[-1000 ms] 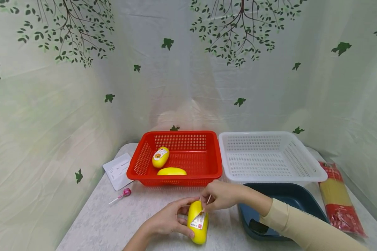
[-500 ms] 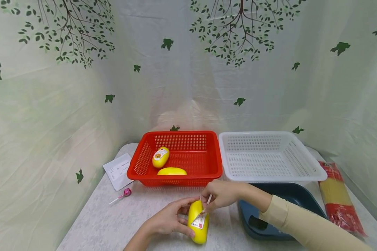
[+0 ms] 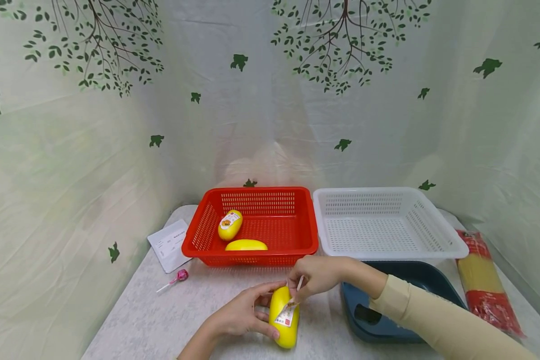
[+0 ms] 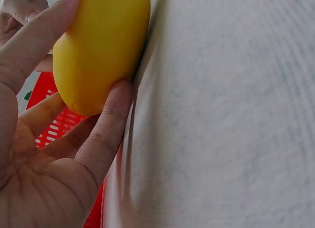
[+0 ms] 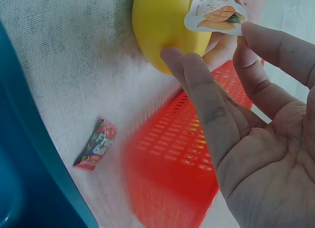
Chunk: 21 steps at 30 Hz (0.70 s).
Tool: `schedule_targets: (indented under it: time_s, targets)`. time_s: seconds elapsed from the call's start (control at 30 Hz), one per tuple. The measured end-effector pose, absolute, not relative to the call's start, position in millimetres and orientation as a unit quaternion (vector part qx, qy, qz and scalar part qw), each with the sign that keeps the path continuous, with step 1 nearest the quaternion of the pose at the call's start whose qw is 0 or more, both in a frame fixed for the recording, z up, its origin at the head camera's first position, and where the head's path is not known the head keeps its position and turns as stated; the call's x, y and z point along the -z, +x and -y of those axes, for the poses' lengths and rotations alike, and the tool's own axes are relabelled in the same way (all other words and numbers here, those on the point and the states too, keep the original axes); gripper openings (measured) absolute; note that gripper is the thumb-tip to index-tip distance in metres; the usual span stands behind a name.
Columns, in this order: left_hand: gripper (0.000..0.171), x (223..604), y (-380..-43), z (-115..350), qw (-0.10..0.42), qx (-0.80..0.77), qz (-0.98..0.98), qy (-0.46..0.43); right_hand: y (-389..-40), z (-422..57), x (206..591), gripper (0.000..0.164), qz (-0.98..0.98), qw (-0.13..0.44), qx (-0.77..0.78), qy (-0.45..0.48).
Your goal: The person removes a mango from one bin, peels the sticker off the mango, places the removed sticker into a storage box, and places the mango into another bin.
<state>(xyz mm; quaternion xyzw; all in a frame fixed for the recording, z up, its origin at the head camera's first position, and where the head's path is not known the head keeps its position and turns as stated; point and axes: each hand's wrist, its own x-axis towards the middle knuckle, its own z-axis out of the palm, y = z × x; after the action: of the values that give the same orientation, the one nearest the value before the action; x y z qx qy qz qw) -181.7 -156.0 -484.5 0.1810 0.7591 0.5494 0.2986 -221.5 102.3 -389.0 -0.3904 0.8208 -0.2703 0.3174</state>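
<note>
A yellow mango (image 3: 288,338) lies lengthwise on the table, close to the front. My left hand (image 3: 236,312) grips it from the left, with the thumb at its near end and the other fingers round its far side. On the mango's upper face is a white label (image 5: 216,11) printed with a mango picture. My right hand (image 3: 317,275) pinches the label's far edge between thumb and finger, and that part is lifted off the skin. The label's near part, with a red square, still lies flat on the mango.
Behind stands a red basket (image 3: 252,259) holding two more yellow mangoes. Right of it are a white basket (image 3: 387,192), a dark blue basin (image 3: 360,300) and a noodle-like packet (image 3: 483,272). A lollipop (image 3: 182,275), paper card (image 3: 168,245) and small candy packet (image 5: 97,144) also lie about.
The label's far edge is lifted slightly further, with the right hand shifting only a little. The left hand and the mango have hardly moved.
</note>
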Motion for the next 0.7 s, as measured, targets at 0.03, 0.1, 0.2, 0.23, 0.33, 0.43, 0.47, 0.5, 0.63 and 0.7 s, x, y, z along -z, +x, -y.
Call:
schedule_targets:
  time_s: [0.03,0.1,0.2,0.23,0.33,0.43,0.47,0.5,0.63,0.7]
  targets:
    - [0.091,484.4,-181.8,156.0,0.298,-0.549,-0.759,0.181,-221.5,-102.5,388.9,0.01,-0.821,0.318,0.269,-0.391]
    - [0.092,484.6,-182.1,155.8,0.297,-0.549,-0.76,0.182,-221.6,-102.9,388.7,0.01,-0.822,0.318,0.266,-0.39]
    - [0.092,485.2,-182.8,155.6,0.293,-0.547,-0.762,0.184,-221.1,-103.4,388.9,0.01,-0.825,0.319,0.265,-0.385]
    - [0.092,485.4,-183.1,155.5,0.292,-0.547,-0.762,0.185,-221.0,-103.5,388.9,0.011,-0.826,0.319,0.264,-0.384]
    - [0.093,485.8,-183.7,155.4,0.29,-0.546,-0.764,0.186,-220.5,-103.9,389.4,0.011,-0.826,0.321,0.265,-0.381]
    - [0.092,485.7,-183.7,155.5,0.29,-0.547,-0.763,0.186,-220.6,-104.6,389.7,0.01,-0.823,0.323,0.269,-0.382]
    - [0.092,485.5,-183.6,155.6,0.291,-0.547,-0.763,0.184,-220.6,-105.0,389.9,0.01,-0.821,0.325,0.27,-0.384]
    - [0.092,485.2,-183.4,155.7,0.292,-0.548,-0.762,0.184,-220.7,-105.4,390.0,0.009,-0.819,0.326,0.272,-0.385]
    - [0.092,484.6,-182.8,156.5,0.297,-0.553,-0.756,0.187,-221.8,-107.5,390.8,0.007,-0.808,0.334,0.282,-0.396]
    - [0.093,484.5,-182.6,157.0,0.298,-0.556,-0.752,0.191,-222.8,-108.6,391.2,0.006,-0.802,0.336,0.286,-0.402]
